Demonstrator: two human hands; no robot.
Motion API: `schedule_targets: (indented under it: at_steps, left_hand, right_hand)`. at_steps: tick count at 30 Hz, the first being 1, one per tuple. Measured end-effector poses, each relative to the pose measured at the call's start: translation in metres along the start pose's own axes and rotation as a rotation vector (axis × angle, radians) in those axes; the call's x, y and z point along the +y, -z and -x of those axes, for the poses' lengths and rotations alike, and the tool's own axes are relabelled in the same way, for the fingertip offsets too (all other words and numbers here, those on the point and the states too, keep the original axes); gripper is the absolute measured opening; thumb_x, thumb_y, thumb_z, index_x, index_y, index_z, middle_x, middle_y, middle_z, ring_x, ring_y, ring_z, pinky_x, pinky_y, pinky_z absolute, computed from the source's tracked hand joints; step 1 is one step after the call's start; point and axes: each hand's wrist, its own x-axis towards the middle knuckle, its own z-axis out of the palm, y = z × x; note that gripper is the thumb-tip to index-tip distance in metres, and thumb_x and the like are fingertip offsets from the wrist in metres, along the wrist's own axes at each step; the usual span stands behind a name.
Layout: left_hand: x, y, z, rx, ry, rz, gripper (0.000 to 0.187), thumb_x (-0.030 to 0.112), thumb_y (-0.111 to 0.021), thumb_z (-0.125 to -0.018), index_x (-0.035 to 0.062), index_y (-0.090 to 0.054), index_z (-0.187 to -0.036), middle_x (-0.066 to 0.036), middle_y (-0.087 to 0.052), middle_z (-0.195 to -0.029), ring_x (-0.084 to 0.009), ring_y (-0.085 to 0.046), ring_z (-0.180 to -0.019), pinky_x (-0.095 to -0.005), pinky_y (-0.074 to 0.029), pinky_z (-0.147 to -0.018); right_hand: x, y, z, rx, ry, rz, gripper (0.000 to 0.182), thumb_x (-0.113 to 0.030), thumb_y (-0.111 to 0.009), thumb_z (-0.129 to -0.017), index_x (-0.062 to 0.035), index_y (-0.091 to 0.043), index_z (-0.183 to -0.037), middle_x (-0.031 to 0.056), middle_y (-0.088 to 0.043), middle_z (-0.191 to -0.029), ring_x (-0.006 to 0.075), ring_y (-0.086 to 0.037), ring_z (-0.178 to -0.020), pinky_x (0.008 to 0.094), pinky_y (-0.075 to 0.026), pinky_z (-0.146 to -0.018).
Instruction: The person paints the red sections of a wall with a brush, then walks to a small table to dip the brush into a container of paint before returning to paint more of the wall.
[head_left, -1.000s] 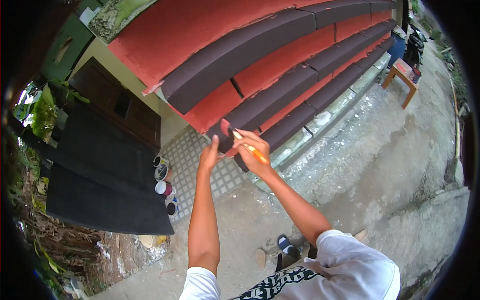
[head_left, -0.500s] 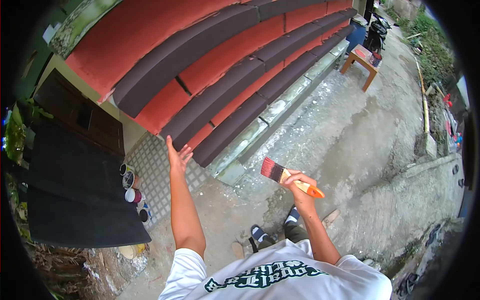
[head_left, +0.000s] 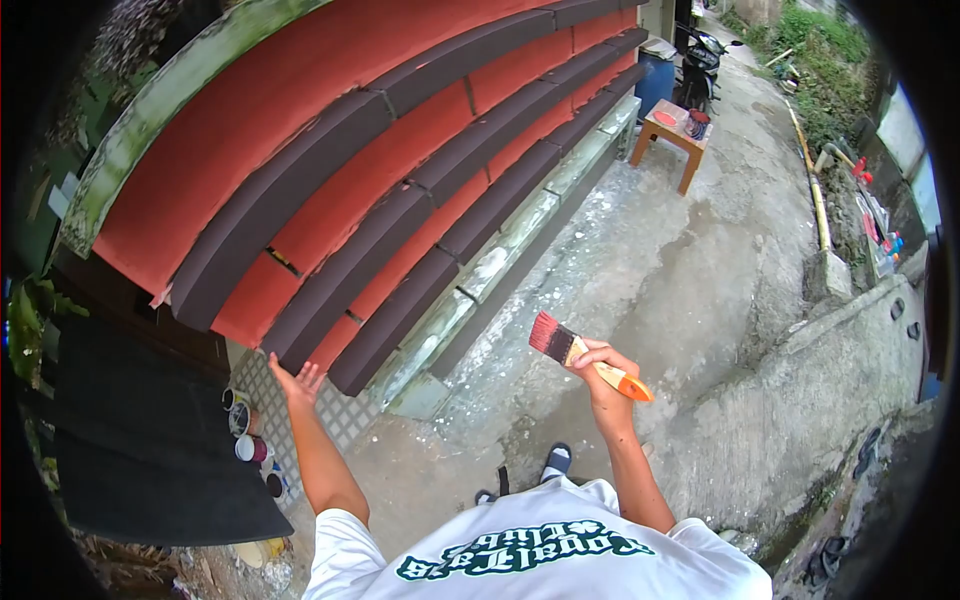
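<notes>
In my right hand (head_left: pixel 604 378) is a wide paintbrush (head_left: pixel 553 341), gripped by its wooden, orange-ended handle. Red paint coats the bristles, which point up and to the left, away from the wall. My left hand (head_left: pixel 297 381) reaches forward with fingers spread, its fingertips right at the lower end of a dark brown band (head_left: pixel 385 218). Several such bands run along the wall, with red-painted strips (head_left: pixel 345 222) between them. Below the lowest band runs a pale, weathered ledge (head_left: pixel 480 275).
A small wooden table (head_left: pixel 664 134) holding a paint-stained pot (head_left: pixel 697 124) stands near a blue barrel (head_left: pixel 655 82) and a parked motorbike (head_left: pixel 703 65). Several paint cans (head_left: pixel 250 449) line the tiled floor beside a black sheet (head_left: pixel 150 440). A low concrete wall (head_left: pixel 800 400) is at right.
The view has shifted, showing more of the wall's upper left. My left hand is further left and lower in view, still by the band's end. The paintbrush stays in my right hand.
</notes>
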Motion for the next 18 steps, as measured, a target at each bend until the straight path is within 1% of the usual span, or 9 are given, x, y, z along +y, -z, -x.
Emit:
schedule_targets:
  at_steps: [3, 6, 9, 10, 13, 14, 18]
  left_hand:
    - [-0.001, -0.006, 0.002, 0.061, -0.021, 0.009, 0.123, 0.095, -0.062, -0.071, 0.0141, -0.036, -0.16, -0.016, -0.054, -0.13, -0.0355, -0.06, -0.123, -0.0639, -0.045, -0.108]
    - [-0.002, -0.013, 0.015, 0.093, -0.075, -0.008, 0.124, 0.097, -0.061, -0.07, 0.0062, -0.042, -0.153, -0.013, -0.058, -0.117, -0.0347, -0.061, -0.12, -0.0644, -0.04, -0.112]
    - [0.002, -0.006, 0.015, 0.08, 0.004, -0.036, 0.123, 0.097, -0.063, -0.066, 0.0019, -0.048, -0.143, -0.012, -0.054, -0.12, -0.0329, -0.057, -0.128, -0.0674, -0.03, -0.119]
    - [0.002, -0.003, 0.013, 0.078, 0.014, -0.046, 0.126, 0.1, -0.064, -0.063, -0.0028, -0.049, -0.134, -0.012, -0.054, -0.117, -0.033, -0.057, -0.127, -0.0667, -0.029, -0.12]
    - [0.001, 0.002, 0.006, 0.137, 0.014, -0.083, 0.125, 0.103, -0.062, -0.061, -0.0037, -0.051, -0.126, -0.008, -0.059, -0.096, -0.0321, -0.059, -0.125, -0.0627, -0.028, -0.12]
    - [0.0, 0.002, 0.005, 0.152, 0.001, -0.091, 0.126, 0.103, -0.062, -0.06, -0.0042, -0.05, -0.125, -0.009, -0.058, -0.104, -0.0322, -0.058, -0.125, -0.0614, -0.03, -0.119]
    - [-0.001, -0.004, 0.008, 0.201, -0.001, -0.074, 0.127, 0.103, -0.063, -0.059, -0.0032, -0.049, -0.127, -0.01, -0.055, -0.114, -0.0317, -0.058, -0.125, -0.0584, -0.033, -0.117]
  right_hand:
    - [-0.008, 0.03, -0.015, 0.016, 0.025, 0.044, 0.007, 0.005, -0.071, -0.094, 0.0002, -0.073, -0.089, 0.0187, -0.07, -0.125, 0.0243, -0.07, -0.108, 0.0381, -0.063, -0.093]
    - [-0.013, 0.057, -0.024, 0.065, 0.005, -0.017, 0.006, 0.003, -0.072, -0.095, 0.0002, -0.073, -0.09, 0.0189, -0.069, -0.127, 0.0255, -0.071, -0.109, 0.0393, -0.065, -0.089]
    - [-0.017, 0.08, -0.027, 0.142, -0.021, -0.012, 0.006, 0.001, -0.072, -0.096, -0.0002, -0.073, -0.09, 0.0189, -0.07, -0.126, 0.0262, -0.071, -0.108, 0.04, -0.066, -0.086]
    - [-0.017, 0.086, -0.027, 0.162, -0.029, -0.009, 0.005, 0.001, -0.071, -0.096, -0.0003, -0.073, -0.091, 0.0189, -0.07, -0.126, 0.0261, -0.071, -0.108, 0.0398, -0.066, -0.086]
    - [-0.02, 0.1, -0.03, 0.22, -0.031, -0.005, 0.005, 0.0, -0.071, -0.097, -0.0004, -0.072, -0.091, 0.0191, -0.071, -0.125, 0.0258, -0.072, -0.107, 0.0394, -0.067, -0.084]
    - [-0.021, 0.103, -0.031, 0.236, -0.029, -0.006, 0.005, 0.0, -0.071, -0.097, -0.0004, -0.072, -0.092, 0.0192, -0.072, -0.125, 0.0256, -0.072, -0.107, 0.0394, -0.067, -0.084]
    - [-0.026, 0.114, -0.039, 0.285, -0.03, -0.006, 0.006, -0.001, -0.07, -0.097, -0.0003, -0.072, -0.092, 0.0193, -0.072, -0.124, 0.025, -0.072, -0.106, 0.0393, -0.067, -0.083]
